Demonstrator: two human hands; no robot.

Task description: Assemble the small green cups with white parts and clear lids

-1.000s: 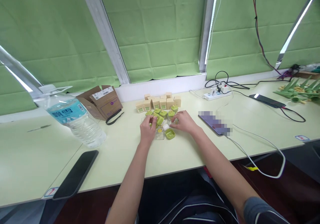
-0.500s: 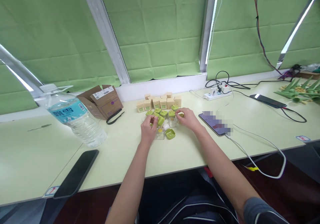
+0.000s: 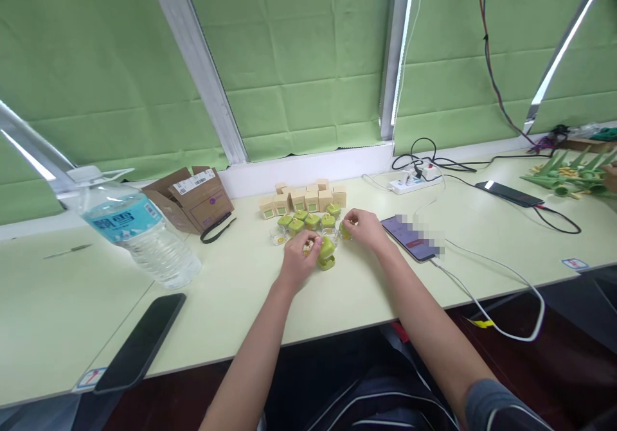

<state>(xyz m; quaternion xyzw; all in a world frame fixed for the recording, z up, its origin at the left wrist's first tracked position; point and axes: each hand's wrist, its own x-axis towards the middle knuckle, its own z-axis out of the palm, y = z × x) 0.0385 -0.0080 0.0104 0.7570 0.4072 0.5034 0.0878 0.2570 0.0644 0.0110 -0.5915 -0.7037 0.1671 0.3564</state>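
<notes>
Several small green-lidded clear jars (image 3: 312, 221) stand in a cluster on the pale green table (image 3: 337, 290), in front of a row of small beige boxes (image 3: 303, 198). My left hand (image 3: 299, 261) is curled over a clear jar with yellow content beside a tilted green lid (image 3: 326, 250). My right hand (image 3: 365, 227) pinches a green-lidded jar (image 3: 344, 229) at the cluster's right end. The fingertips of both hands are partly hidden.
A large water bottle (image 3: 137, 232) lies at the left, a dark phone (image 3: 137, 347) near the front edge. An open cardboard box (image 3: 193, 196) sits behind. A charging phone (image 3: 409, 237), power strip (image 3: 415, 182), another phone (image 3: 508, 193) and green plastic parts (image 3: 566, 177) lie right.
My left hand has moved right and nearer, onto the jar beside the loose green lid, now tilted up. My right hand has shifted slightly and closed on the rightmost green-lidded jar.
</notes>
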